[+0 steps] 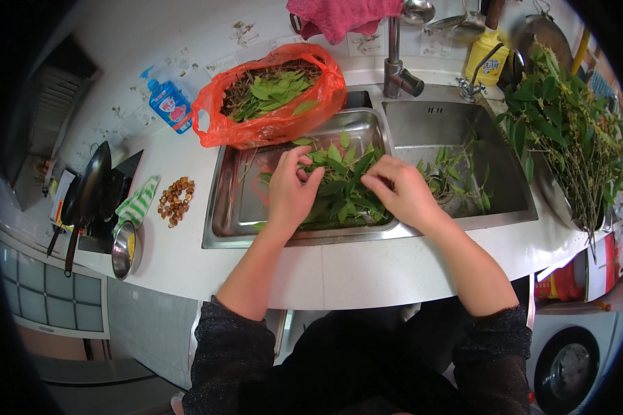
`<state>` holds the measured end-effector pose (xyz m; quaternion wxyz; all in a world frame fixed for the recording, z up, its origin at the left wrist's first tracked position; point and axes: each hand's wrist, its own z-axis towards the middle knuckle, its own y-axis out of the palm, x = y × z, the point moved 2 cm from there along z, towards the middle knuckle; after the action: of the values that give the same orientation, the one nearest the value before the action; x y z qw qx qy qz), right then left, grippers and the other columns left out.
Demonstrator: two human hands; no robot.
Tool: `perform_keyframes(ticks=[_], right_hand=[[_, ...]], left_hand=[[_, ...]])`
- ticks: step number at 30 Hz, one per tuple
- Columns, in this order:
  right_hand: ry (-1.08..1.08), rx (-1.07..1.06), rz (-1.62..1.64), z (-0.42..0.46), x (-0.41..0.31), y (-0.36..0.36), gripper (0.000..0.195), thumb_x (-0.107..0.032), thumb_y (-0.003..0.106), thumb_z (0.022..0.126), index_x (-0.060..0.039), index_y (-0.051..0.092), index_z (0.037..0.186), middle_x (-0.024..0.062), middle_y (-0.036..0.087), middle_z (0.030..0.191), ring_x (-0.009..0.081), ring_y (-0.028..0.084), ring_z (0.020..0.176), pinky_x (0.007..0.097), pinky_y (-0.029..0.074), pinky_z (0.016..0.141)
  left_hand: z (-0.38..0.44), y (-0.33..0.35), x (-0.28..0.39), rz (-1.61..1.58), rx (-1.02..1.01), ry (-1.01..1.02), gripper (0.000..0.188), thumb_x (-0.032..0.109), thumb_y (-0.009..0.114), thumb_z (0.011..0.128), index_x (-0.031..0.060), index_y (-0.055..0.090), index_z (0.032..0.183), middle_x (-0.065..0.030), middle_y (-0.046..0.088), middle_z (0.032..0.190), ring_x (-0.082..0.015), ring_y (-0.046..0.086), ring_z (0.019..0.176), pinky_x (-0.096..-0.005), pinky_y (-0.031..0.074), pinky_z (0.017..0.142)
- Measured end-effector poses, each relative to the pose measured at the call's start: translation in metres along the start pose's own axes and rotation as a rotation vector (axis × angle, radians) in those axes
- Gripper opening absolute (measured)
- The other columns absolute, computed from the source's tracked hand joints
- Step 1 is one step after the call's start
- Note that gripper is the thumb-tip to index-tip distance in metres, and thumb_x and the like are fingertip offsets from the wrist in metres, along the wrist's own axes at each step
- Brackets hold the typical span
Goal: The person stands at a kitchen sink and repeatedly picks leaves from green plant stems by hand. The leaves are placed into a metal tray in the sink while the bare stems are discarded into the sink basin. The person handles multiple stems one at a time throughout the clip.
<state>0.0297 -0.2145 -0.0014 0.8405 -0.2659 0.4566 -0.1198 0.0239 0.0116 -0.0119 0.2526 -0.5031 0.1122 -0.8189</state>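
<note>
A heap of green leafy sprigs [350, 194] lies in the right part of the shallow left basin [239, 207] of a stainless steel sink. At the heap's left side is my left hand [294, 189], its thumb apart from its curled fingers, with nothing plainly held. My right hand [401, 188] is at the heap's right edge, thumb and fingers drawn together against the leaves. Whether a stem is pinched there is hidden. More sprigs [449, 174] lie in the deeper right basin [503, 171], just beyond my right hand.
Behind the left basin sits a red plastic bag [270, 137] of stems and leaves. A large leafy bundle [566, 129] rests at right. The faucet [393, 72] rises behind the sink. Brown pieces [176, 201], a metal bowl [122, 251] and a blue pump bottle [170, 106] stand left.
</note>
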Motion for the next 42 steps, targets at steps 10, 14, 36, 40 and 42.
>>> perform_keyframes(ticks=[10,14,36,40,42], right_hand=[[-0.158,-0.254,-0.355,-0.011,-0.001,0.01,0.017,-0.021,0.074,0.081,-0.005,0.067,0.081,0.0099,0.064,0.084,0.0297,0.063,0.091,0.0419,0.046,0.085],[-0.175,-0.173,-0.295,-0.008,0.006,0.011,0.009,-0.012,0.069,0.082,-0.0031,0.066,0.082,0.0132,0.064,0.084,0.033,0.064,0.084,0.0424,0.048,0.077],[0.166,0.003,0.452,-0.001,0.009,0.009,0.007,-0.007,0.068,0.093,0.0006,0.068,0.095,0.0007,0.064,0.081,0.0072,0.052,0.071,0.0248,0.045,0.066],[0.008,0.115,0.377,0.0,0.004,0.008,0.007,-0.002,0.064,0.093,0.0001,0.066,0.1,0.0006,0.063,0.084,0.008,0.052,0.072,0.0249,0.045,0.068],[-0.008,0.118,0.397,0.001,0.005,0.007,0.012,-0.001,0.063,0.093,-0.0006,0.066,0.105,0.0004,0.062,0.085,0.0079,0.051,0.073,0.0245,0.045,0.069]], left_hand=[[-0.01,0.006,0.034,0.029,-0.065,0.141,0.031,0.002,0.069,0.087,0.002,0.062,0.117,-0.0045,0.057,0.1,-0.0084,0.05,0.07,-0.0232,0.044,0.066],[-0.008,0.007,0.03,-0.021,-0.021,0.147,0.026,0.006,0.07,0.087,0.0038,0.061,0.112,-0.0044,0.055,0.095,-0.0104,0.048,0.065,-0.0251,0.042,0.058],[-0.022,0.027,0.014,-0.924,-0.509,-0.663,0.021,0.023,0.059,0.102,0.0041,0.066,0.097,-0.0012,0.06,0.081,-0.011,0.052,0.069,-0.0244,0.043,0.064],[-0.018,0.023,0.013,-1.004,-0.421,-0.614,0.019,0.02,0.058,0.102,0.0041,0.066,0.096,-0.0007,0.06,0.081,-0.0105,0.052,0.069,-0.0241,0.043,0.064],[-0.015,0.017,0.015,-1.034,-0.376,-0.565,0.018,0.019,0.058,0.102,0.0044,0.066,0.096,-0.0001,0.06,0.081,-0.0095,0.053,0.069,-0.0233,0.043,0.064]])
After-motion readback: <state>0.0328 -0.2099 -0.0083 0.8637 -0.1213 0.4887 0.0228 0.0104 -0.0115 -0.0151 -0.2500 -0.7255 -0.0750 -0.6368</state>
